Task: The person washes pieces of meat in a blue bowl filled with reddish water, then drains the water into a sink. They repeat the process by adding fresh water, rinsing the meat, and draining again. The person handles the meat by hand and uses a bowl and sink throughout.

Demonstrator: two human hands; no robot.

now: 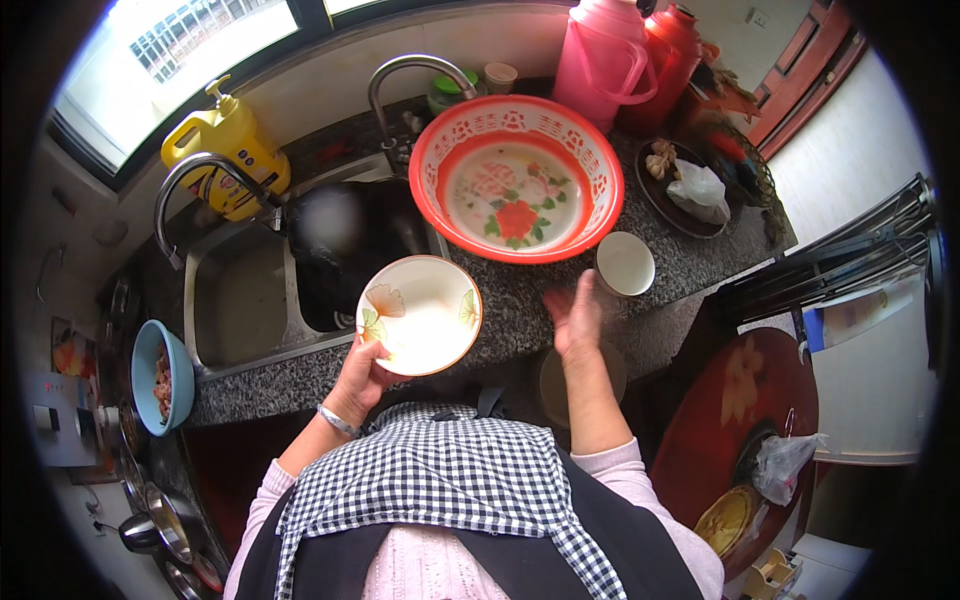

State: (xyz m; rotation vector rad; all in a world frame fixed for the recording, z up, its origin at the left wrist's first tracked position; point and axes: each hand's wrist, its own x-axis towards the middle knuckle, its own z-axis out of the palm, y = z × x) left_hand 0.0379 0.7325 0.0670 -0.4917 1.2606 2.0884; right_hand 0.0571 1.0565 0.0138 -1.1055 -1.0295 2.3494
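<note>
My left hand [365,375] grips the lower left rim of a white bowl [424,315] with an orange edge and printed leaves, held in front of the sink. My right hand [577,315] is over the front of the granite counter, fingers apart and slightly blurred, holding nothing. Close beyond its fingertips stands a small white bowl [625,263]. A large red-rimmed enamel basin [517,180] with a flower pattern sits on the counter behind both hands. In the right sink compartment lies a dark round thing [352,240], partly hidden by the held bowl.
Left of the sink [240,300] is a blue bowl of meat [163,379]. Behind stand two curved faucets [217,161], a yellow pump jug [229,154] and pink and red thermos flasks [600,60]. A dark plate [682,191] holds garlic and a plastic bag; a round red table [739,420] stands at right.
</note>
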